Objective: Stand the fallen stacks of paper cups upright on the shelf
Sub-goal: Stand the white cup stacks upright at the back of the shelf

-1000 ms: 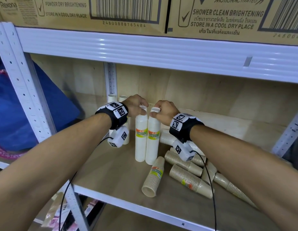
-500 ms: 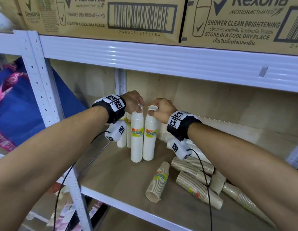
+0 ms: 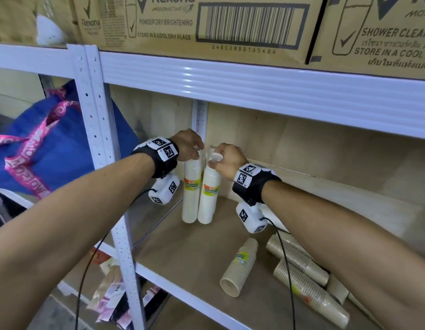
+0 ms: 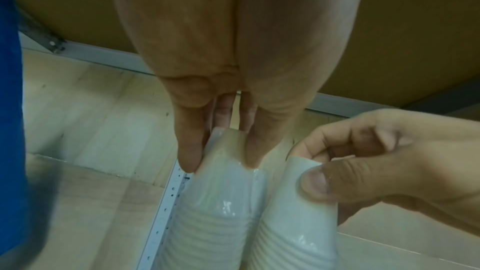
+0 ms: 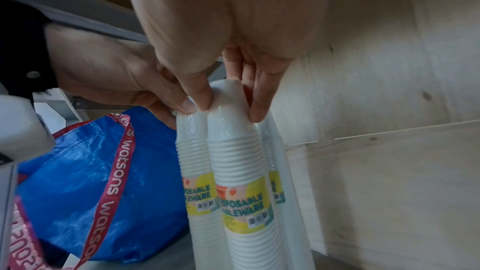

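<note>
Two white wrapped cup stacks stand upright, long axes vertical, touching, yellow labels outward, left hand and right hand each pinching one's top.

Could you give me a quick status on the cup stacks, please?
Left hand and right hand each pinch a white stack top, both upright. Brown stacks lie fallen. Nothing blocking.

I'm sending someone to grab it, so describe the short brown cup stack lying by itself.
Look on the wooden shelf under the Rexona boxes. In front of the two upright white stacks, one short brown stack lies alone, open mouth toward the front edge. Unlike the longer brown stacks to its right, it touches none.
</note>
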`<state>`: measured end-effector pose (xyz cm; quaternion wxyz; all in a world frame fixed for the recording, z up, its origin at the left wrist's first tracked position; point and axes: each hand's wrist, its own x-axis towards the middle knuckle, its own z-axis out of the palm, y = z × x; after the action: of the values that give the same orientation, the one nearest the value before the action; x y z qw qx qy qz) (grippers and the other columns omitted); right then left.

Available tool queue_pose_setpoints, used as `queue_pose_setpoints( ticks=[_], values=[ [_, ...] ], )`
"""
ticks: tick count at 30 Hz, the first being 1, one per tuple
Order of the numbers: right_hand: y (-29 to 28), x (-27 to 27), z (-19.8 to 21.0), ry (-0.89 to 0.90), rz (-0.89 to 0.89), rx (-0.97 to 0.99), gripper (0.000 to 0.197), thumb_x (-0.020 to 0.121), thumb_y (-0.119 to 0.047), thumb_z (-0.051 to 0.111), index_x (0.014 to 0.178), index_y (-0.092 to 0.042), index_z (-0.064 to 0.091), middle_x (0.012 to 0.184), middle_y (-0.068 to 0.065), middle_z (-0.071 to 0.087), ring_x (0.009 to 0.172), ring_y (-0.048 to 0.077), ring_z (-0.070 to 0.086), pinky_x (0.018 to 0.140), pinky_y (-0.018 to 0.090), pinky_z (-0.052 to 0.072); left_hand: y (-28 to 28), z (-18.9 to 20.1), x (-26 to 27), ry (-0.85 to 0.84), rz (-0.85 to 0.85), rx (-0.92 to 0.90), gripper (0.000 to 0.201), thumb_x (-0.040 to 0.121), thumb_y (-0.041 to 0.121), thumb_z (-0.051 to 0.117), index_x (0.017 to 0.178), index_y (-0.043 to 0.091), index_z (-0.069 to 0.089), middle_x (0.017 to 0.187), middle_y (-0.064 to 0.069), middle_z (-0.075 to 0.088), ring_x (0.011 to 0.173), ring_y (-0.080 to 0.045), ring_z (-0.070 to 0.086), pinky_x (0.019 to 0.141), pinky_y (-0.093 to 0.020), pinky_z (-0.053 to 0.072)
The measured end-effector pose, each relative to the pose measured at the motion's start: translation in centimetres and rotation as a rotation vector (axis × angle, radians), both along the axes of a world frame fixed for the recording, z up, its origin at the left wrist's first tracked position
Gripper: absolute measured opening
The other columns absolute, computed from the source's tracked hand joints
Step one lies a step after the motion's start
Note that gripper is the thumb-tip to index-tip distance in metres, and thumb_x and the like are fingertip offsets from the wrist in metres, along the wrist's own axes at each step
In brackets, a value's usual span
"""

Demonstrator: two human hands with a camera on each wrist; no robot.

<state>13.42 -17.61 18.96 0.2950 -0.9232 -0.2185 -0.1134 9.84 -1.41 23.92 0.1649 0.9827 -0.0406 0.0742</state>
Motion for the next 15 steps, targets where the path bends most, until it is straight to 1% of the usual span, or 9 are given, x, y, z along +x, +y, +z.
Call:
queue_pose_setpoints(
  ticks=[2,4,7,9,11,13,15],
  values=[
    [0.6,0.3,-0.3,0.010,0.011,-0.015,0.025,0.074,-0.031,0.065,0.093,-0.015,0.065,0.119,0.001,0.065,0.110,0.020,0.061,0.084,0.028,0.051,0.3,-0.5,0.1,-0.005,0.016,-0.017,0.037,0.089,0.014,0.067,0.126,0.016,0.063,0.138,-0.005,0.048,0.124,-0.023,0.049,0.088,-0.026,0.041],
    [1.0,0.6,-0.6,0.015,0.003,-0.019,0.022,0.072,-0.031,0.063,0.088,-0.015,0.065,0.120,0.002,0.065,0.112,0.020,0.062,0.087,0.031,0.052,0.6,-1.0,0.3,-0.011,0.028,-0.030,0.036,0.089,0.013,0.067,0.125,0.016,0.063,0.139,-0.005,0.047,0.124,-0.023,0.048,0.088,-0.025,0.040],
    [1.2,1.1,-1.0,0.017,0.001,-0.006,0.026,0.074,-0.029,0.068,0.094,-0.013,0.066,0.124,0.003,0.064,0.111,0.021,0.062,0.088,0.030,0.050,0.8,-1.6,0.5,-0.016,0.030,-0.037,0.037,0.090,0.012,0.065,0.127,0.015,0.063,0.141,-0.006,0.046,0.125,-0.024,0.048,0.089,-0.025,0.039],
    [1.3,1.3,-1.1,0.009,0.002,0.004,0.027,0.075,-0.029,0.069,0.096,-0.012,0.067,0.122,0.004,0.065,0.112,0.021,0.062,0.088,0.030,0.051,1.0,-1.9,0.7,-0.020,0.035,-0.048,0.037,0.090,0.012,0.065,0.127,0.016,0.062,0.141,-0.006,0.046,0.125,-0.024,0.048,0.089,-0.025,0.039],
    [1.4,1.5,-1.1,0.004,0.007,0.024,0.029,0.076,-0.029,0.071,0.099,-0.012,0.067,0.121,0.006,0.066,0.110,0.023,0.062,0.088,0.033,0.053,1.2,-2.1,0.9,-0.024,0.038,-0.050,0.037,0.091,0.013,0.065,0.127,0.017,0.062,0.142,-0.005,0.046,0.126,-0.024,0.048,0.090,-0.025,0.039],
    [1.3,1.4,-1.0,0.005,0.007,0.037,0.031,0.077,-0.029,0.072,0.102,-0.013,0.066,0.121,0.007,0.066,0.104,0.024,0.063,0.087,0.035,0.054,1.3,-2.1,1.1,-0.026,0.037,-0.048,0.037,0.090,0.014,0.065,0.127,0.018,0.062,0.142,-0.005,0.046,0.126,-0.024,0.048,0.091,-0.026,0.039],
    [1.2,1.4,-0.8,0.009,0.015,0.049,0.031,0.078,-0.029,0.073,0.104,-0.012,0.066,0.118,0.007,0.067,0.099,0.024,0.064,0.085,0.035,0.054,1.3,-2.1,1.2,-0.027,0.035,-0.062,0.037,0.090,0.015,0.066,0.126,0.018,0.062,0.142,-0.005,0.047,0.125,-0.024,0.049,0.091,-0.027,0.040]
  ],
)
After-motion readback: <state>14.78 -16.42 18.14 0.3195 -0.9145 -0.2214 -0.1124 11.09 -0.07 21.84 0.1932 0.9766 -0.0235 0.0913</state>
